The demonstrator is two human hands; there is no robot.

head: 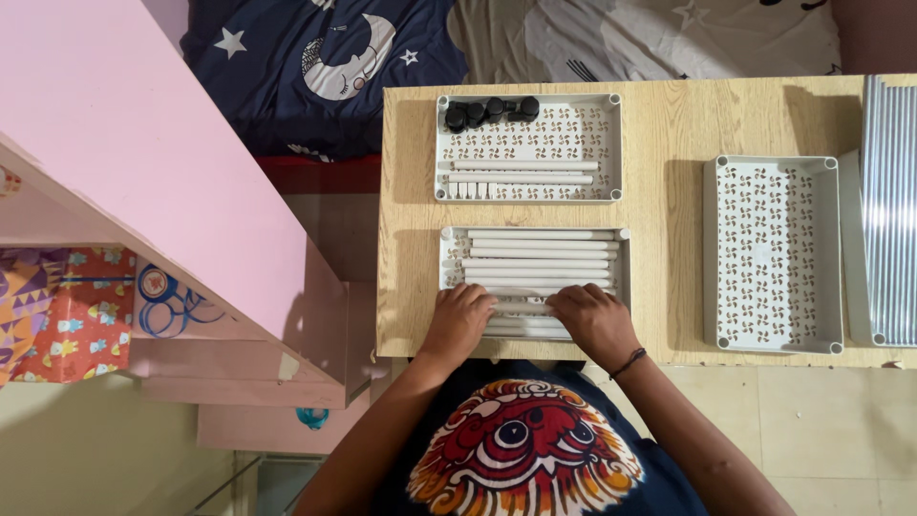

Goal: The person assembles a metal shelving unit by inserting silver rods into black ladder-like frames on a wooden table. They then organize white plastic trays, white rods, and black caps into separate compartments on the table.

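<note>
A white perforated tray (626,250) at the near edge of the wooden table (669,124) holds several long white tubes (540,254) lying side by side. My left hand (460,320) rests on the tubes at the tray's near left corner, fingers curled over them. My right hand (594,318), with a dark band at the wrist, lies on the tubes at the near right. Both hands press on the nearest tubes; whether either grips one is not clear.
A second white tray (611,143) farther back holds black caps (491,111), two long tubes and short white pieces. An empty white tray (774,253) stands to the right, beside a ribbed metallic sheet (890,210). A pink shelf unit (143,191) stands left of the table.
</note>
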